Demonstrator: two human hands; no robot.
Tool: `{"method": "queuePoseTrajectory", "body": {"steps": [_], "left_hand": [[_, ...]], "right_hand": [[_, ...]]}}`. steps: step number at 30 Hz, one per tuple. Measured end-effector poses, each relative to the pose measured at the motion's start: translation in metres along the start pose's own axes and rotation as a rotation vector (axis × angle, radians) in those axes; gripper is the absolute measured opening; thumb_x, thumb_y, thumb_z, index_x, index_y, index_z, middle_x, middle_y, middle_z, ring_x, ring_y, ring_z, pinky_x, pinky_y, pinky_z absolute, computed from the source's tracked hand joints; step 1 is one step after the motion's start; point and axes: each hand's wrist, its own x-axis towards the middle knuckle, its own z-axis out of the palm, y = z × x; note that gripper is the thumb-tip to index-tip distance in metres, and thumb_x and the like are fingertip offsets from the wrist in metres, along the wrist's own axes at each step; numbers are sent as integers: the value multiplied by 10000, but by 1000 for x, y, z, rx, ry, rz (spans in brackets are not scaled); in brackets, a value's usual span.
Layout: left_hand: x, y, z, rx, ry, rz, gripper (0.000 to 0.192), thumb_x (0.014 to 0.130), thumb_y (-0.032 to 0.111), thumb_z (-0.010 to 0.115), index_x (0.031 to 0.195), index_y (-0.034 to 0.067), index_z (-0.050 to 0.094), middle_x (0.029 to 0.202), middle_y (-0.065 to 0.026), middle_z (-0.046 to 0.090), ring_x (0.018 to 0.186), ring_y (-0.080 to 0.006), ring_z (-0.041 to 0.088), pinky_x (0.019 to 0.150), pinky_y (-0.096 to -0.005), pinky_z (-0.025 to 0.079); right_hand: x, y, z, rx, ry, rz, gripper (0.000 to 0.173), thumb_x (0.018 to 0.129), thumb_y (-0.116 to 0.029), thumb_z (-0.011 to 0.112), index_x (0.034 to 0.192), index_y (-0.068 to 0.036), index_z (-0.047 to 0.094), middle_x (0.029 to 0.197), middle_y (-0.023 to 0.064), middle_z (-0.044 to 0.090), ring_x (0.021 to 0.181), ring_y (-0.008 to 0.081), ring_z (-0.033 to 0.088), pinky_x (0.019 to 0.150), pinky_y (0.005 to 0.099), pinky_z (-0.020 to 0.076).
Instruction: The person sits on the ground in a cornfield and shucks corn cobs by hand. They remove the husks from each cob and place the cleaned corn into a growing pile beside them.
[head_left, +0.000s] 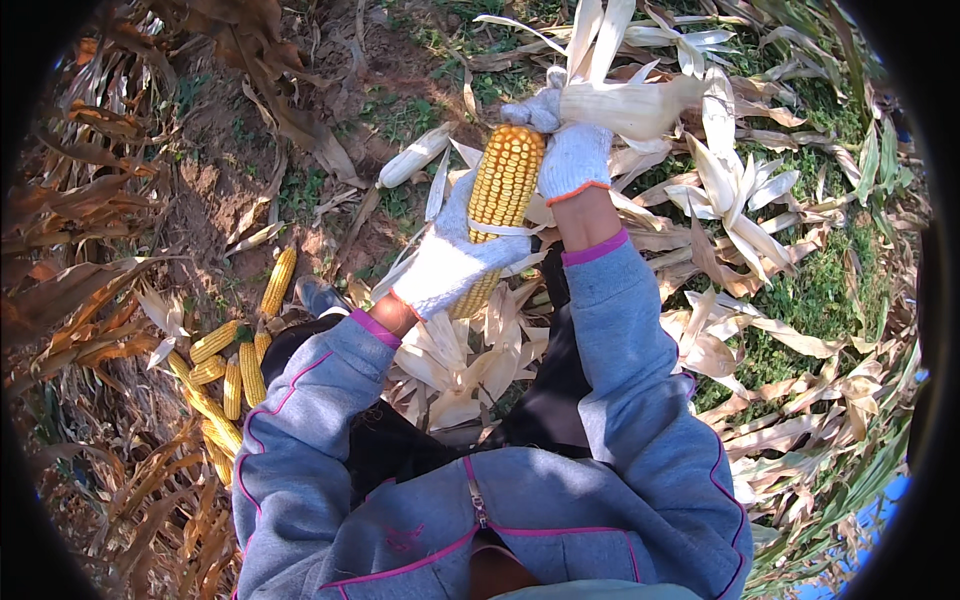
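Note:
Both hands wear white knitted work gloves with orange cuff edges. My left hand (465, 247) is closed around the lower part of a yellow ear of corn (506, 176), which a pale band crosses near my thumb. At the top end of that ear, my right hand (566, 139) grips a bunch of dry, pale corn husk (626, 105) that stands out up and to the right. Part of another yellow ear (474, 296) shows below my left glove; whether I hold it is unclear.
Several bare yellow ears (251, 371) lie piled at the left, near a shoe (321, 295). A husk-covered ear (415, 156) rests on the soil above my left hand. Loose dry husks (731, 187) cover grass at the right; brown corn leaves (67, 225) line the left side.

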Motion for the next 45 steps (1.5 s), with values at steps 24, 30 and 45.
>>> {"method": "queuePoseTrajectory", "body": {"steps": [24, 30, 45], "left_hand": [[-5, 16, -17, -880, -140, -293, 317, 885, 266, 668, 1074, 46, 539, 851, -132, 635, 658, -222, 662, 537, -351, 581], [-4, 32, -33, -585, -96, -136, 481, 834, 257, 731, 1212, 142, 456, 863, -83, 626, 588, -181, 642, 465, -318, 555], [-11, 39, -41, 446, -125, -41, 865, 618, 460, 792, 1307, 61, 452, 1068, -138, 680, 903, -244, 664, 804, -338, 526]], "right_hand": [[19, 3, -16, 27, -47, 335, 409, 999, -335, 435, 1153, 14, 586, 1132, 197, 637, 1055, 311, 616, 973, 444, 483], [-3, 10, 6, -337, -89, 228, 320, 956, -210, 533, 1157, 33, 585, 1130, 142, 633, 1043, 245, 618, 936, 373, 498], [10, -2, 5, -424, 23, 133, 238, 1005, -203, 524, 820, -54, 522, 716, 24, 468, 641, 162, 495, 706, 349, 534]]}}
